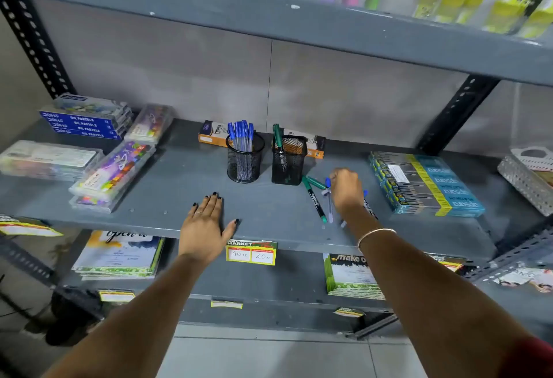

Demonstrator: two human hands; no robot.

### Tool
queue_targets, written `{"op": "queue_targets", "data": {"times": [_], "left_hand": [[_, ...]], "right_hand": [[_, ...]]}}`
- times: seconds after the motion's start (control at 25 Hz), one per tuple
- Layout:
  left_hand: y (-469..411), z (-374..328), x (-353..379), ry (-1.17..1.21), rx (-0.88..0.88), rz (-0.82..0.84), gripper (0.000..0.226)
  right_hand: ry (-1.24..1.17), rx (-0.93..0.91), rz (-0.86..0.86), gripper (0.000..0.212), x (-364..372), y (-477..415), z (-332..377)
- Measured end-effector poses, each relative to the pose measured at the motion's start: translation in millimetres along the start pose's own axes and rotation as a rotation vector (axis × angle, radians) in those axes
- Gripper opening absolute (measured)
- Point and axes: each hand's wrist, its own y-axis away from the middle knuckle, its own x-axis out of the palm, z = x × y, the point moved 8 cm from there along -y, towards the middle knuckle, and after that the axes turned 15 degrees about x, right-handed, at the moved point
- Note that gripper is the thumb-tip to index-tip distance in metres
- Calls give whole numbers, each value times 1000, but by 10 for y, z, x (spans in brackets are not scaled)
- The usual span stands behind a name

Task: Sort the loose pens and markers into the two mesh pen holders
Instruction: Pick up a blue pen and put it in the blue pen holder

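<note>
The left hand is lying flat on the shelf, fingers spread, gripping nothing. The right hand is curling over the loose pens and markers right of the square holder; what it is gripping cannot be told. The round holder is carrying blue pens; the square holder is carrying one green marker.

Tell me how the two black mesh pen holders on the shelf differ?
The left holder is round, while the right holder is square-sided. The left holder is packed with blue-capped pens; the right holder shows a single green marker sticking out. The loose pens lie beside the right holder, not the left. Both are black mesh, upright, side by side on the grey shelf.
</note>
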Motion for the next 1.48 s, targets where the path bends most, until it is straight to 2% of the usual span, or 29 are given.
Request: {"op": "queue_targets", "data": {"times": [0.12, 0.28, 0.6, 0.84, 1.08, 1.28, 1.36, 1.48], "left_hand": [[-15, 12, -29, -1, 0, -70, 69], [4, -5, -86, 1, -20, -137, 62], [15, 0, -117, 23, -43, -156, 60], [22, 1, -118, 38, -63, -124, 61], [22, -17, -138, 31, -65, -112, 61], [29, -15, -133, 32, -72, -104, 62], [29, -16, -129, 31, -74, -98, 63], [28, -12, -134, 25, -73, -95, 63]], "right_hand": [[126, 36, 88, 22, 142, -122, -52], [266, -37, 77, 27, 268, -152, 45], [314, -67, 90, 19, 273, -176, 72], [150, 67, 114, 25, 250, -252, 40], [-32, 214, 47, 24, 131, -352, -87], [-407, 397, 1, 21, -18, -358, -131], [-516, 388, 3, 19, -122, -403, 71], [-673, 276, 36, 22, -303, -425, 607]]}}
